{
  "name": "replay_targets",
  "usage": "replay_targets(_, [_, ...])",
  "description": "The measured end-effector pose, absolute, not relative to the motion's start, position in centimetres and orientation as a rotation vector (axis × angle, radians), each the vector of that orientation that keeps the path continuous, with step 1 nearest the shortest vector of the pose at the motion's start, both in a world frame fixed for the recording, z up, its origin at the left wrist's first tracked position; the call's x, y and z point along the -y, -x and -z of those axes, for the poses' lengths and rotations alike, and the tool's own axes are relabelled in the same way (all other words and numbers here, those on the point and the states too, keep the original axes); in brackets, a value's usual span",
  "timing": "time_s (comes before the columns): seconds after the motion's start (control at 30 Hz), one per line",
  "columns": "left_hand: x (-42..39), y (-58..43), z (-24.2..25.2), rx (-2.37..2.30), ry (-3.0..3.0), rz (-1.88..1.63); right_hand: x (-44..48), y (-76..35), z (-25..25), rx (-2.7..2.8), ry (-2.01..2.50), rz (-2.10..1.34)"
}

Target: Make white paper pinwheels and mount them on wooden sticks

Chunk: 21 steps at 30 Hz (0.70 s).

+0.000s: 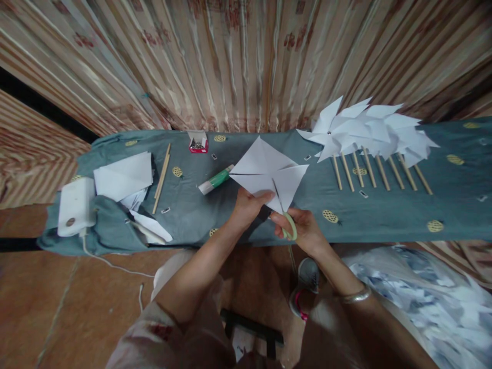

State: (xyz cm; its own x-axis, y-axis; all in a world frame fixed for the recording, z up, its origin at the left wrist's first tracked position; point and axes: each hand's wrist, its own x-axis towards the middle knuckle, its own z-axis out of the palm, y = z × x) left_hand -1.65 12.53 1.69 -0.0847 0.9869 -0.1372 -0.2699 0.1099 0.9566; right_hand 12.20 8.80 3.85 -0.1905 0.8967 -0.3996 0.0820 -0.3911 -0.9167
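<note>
A square sheet of white paper [263, 159] is held up over the table with a corner toward the back. Slits run inward from its left, right and near corners. My left hand [251, 202] grips its near left side, thumb on top. My right hand [302, 225] is closed round the green handles of a pair of scissors [290, 226]. The scissors are at the near corner, along the slit there; their blades are mostly hidden by the paper. A green and white tube [217, 180] lies just left of the sheet.
Finished paper pinwheels [369, 128] on wooden sticks lie overlapped at the right. Leftward are loose sticks [162, 177], a red box of small metal pieces [198, 143], a paper stack [123, 176] and a white corded device [76, 206]. A bag of paper pieces [434, 302] stands below right.
</note>
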Motion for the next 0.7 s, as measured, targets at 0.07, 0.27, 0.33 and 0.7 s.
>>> replay_targets(0.07, [-12.5, 1.7, -1.7, -1.143, -0.884, -1.308, -8.8, -12.2, -3.8, 1.164, 1.44, -1.648])
replay_targets(0.27, [-12.5, 1.8, -2.0, -1.158, -0.888, -1.283, -8.8, -12.3, -3.7, 1.183, 1.448, -1.697])
replay_targets(0.33, [-12.6, 1.8, -2.0, -1.136, -0.877, -1.304, -8.7, -12.5, -3.5, 1.182, 1.448, -1.738])
replay_targets(0.7, [-13.2, 3.0, -1.7, -1.153, -0.765, -1.38, -8.0, -19.0, -3.4, 1.504, 1.538, -1.704])
